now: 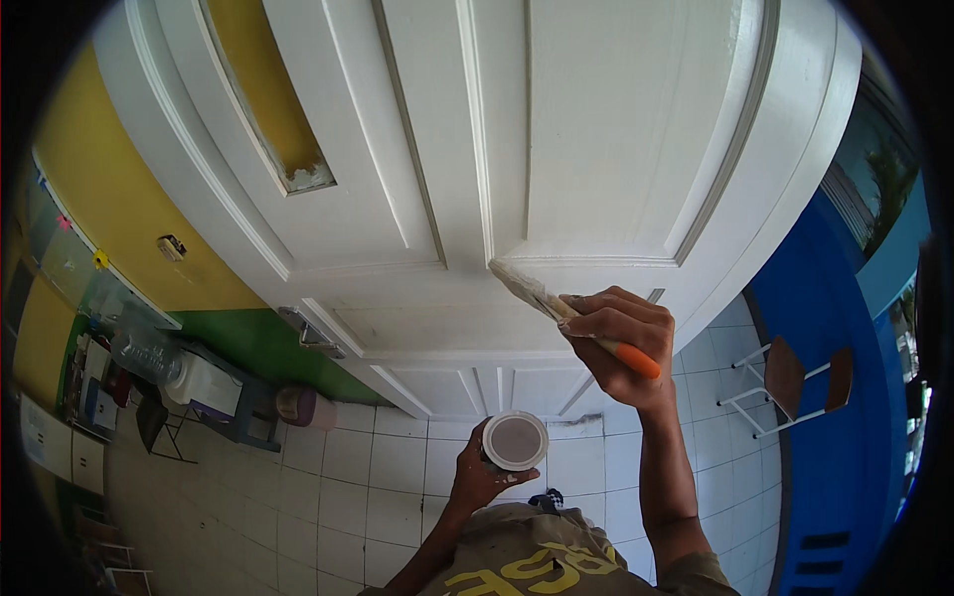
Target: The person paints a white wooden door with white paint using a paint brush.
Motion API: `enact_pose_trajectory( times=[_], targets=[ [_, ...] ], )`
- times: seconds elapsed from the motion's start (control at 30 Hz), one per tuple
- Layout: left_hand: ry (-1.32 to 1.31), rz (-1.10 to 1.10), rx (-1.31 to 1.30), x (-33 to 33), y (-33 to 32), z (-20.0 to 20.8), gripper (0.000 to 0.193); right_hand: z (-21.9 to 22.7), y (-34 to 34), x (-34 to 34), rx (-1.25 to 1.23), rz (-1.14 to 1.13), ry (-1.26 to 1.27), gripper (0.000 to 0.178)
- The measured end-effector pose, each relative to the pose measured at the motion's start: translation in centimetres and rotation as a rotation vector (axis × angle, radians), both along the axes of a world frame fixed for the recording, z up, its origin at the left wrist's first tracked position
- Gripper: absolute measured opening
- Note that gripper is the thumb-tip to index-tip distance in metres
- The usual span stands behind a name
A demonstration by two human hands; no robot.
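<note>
My right hand is closed round a paintbrush with an orange-tipped handle. The white-coated bristles touch the panelled white door at the lower left corner of a raised panel's moulding. Low in front of my body, my left hand grips a round paint can from its left side. The can is upright, its rim white and the inside pale; how full it is I cannot tell. White paint spots mark the fingers of my left hand.
A metal door handle sticks out at the door's left. Beyond it stand a clear water jug, a grey table and a pinkish bin. A brown chair stands by the blue wall on the right, over white floor tiles.
</note>
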State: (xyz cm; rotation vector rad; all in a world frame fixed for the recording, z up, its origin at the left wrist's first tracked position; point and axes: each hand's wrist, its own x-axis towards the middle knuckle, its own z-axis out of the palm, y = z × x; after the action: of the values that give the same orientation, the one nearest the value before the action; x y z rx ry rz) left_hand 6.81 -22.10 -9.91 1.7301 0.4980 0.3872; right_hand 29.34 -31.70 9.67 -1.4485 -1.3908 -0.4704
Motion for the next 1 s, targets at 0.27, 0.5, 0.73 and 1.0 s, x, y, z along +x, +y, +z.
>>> enact_pose_trajectory(
  times=[0.27, 0.5, 0.73, 1.0],
  targets=[
    [-0.116, -0.069, -0.046, 0.1, 0.3, -1.3, 0.108, 4.8, 1.9, -0.1, -0.341, -0.227, 0.021, 0.013],
    [-0.145, -0.139, -0.054, 0.8, 0.8, -0.6, 0.105, 7.6, 4.6, 0.2, -0.540, -0.163, -0.196, 0.014],
    [-0.151, -0.139, -0.082, 0.4, 1.5, -0.9, 0.106, 7.7, 5.2, -0.2, -0.587, -0.165, -0.285, 0.012],
    [-0.153, -0.122, -0.031, 0.3, 1.7, -0.5, 0.106, 8.3, 4.4, 0.2, -0.609, -0.140, -0.116, 0.007]
  ],
)
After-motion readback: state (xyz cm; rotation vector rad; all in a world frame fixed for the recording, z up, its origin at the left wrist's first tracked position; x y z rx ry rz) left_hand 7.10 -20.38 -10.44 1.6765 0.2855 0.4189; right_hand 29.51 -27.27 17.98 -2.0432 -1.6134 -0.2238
